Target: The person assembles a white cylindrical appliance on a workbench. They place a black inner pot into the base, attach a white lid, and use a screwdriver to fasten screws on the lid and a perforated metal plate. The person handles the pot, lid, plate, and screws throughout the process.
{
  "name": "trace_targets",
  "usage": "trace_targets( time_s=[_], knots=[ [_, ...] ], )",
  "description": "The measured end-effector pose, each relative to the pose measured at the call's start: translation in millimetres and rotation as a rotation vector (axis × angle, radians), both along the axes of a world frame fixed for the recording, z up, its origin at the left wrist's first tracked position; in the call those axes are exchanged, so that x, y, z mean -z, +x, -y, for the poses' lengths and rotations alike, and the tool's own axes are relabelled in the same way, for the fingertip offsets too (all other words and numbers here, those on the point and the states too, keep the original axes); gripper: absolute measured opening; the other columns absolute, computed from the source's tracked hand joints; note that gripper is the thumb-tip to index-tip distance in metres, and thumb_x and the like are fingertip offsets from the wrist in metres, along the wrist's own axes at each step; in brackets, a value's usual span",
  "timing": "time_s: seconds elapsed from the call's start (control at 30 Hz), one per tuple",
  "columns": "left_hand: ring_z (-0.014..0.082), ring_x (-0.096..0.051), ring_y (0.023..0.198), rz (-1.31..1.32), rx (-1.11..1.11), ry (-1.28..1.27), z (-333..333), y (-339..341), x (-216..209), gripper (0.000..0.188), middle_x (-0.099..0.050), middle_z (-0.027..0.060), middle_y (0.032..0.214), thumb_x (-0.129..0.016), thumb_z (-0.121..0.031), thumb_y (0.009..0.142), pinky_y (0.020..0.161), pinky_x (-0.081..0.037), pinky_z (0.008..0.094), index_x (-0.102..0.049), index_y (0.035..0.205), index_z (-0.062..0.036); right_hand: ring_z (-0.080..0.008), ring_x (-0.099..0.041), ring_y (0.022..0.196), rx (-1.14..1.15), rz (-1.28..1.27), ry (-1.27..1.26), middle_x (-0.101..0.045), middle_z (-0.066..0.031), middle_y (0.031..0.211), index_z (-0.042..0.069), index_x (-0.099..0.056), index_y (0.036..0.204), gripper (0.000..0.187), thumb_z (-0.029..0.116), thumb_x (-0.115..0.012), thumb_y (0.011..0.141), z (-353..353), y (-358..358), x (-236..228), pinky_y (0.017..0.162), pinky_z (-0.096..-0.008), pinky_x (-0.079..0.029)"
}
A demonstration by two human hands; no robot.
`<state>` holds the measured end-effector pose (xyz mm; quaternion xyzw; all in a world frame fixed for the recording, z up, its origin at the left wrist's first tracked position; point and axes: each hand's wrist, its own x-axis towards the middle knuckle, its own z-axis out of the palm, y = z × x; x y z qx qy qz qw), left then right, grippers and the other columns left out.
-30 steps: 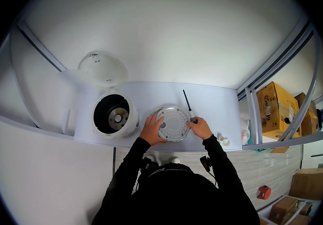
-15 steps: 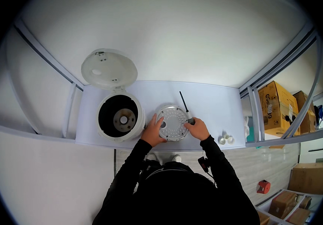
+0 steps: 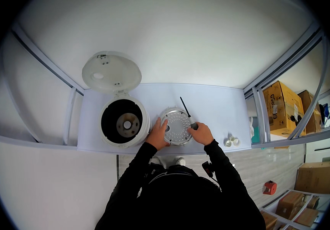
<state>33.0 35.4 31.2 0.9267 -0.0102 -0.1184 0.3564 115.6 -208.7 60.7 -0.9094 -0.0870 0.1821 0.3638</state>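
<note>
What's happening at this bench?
A person in black sleeves has the left hand at the left edge of a round, silvery, dotted plate. The right hand, by its right edge, holds a grey-handled screwdriver, its black shaft pointing away from the person. A white, round cooker stands left of the plate, its white oval lid open. Three small, round, pale pieces sit farther right.

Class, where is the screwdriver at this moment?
In the head view, the screwdriver is in the person's right hand, at the right edge of the round perforated plate.
</note>
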Motion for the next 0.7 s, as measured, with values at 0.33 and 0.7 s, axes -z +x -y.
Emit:
trace_targets(
  time_s=[0.33, 0.7],
  knots=[
    [0.0485, -0.031, 0.149, 0.025, -0.012, 0.010, -1.3, -0.9, 4.9, 0.120, -0.018, 0.0343, 0.163, -0.096, -0.025, 0.067, 0.121, -0.034, 0.0466, -0.023, 0.159, -0.0009, -0.0434, -0.070, 0.087, -0.023, 0.043, -0.030, -0.072, -0.0241, 0.086, -0.001, -0.070, 0.089, 0.041, 0.039, -0.070, 0.081, -3.7, 2.0, -4.3, 0.079, -0.0501, -0.056],
    [0.0479, -0.033, 0.148, 0.054, -0.018, 0.096, 1.3, -7.3, 7.0, 0.123, -0.020, 0.0334, 0.162, -0.092, -0.046, 0.069, 0.120, -0.036, 0.0463, -0.024, 0.156, 0.0085, -0.0438, -0.069, 0.089, -0.059, 0.045, 0.009, -0.072, -0.0237, 0.088, -0.001, -0.071, 0.101, 0.042, 0.036, -0.069, 0.081, -6.7, 5.1, -9.9, 0.080, -0.0499, -0.055]
  ],
)
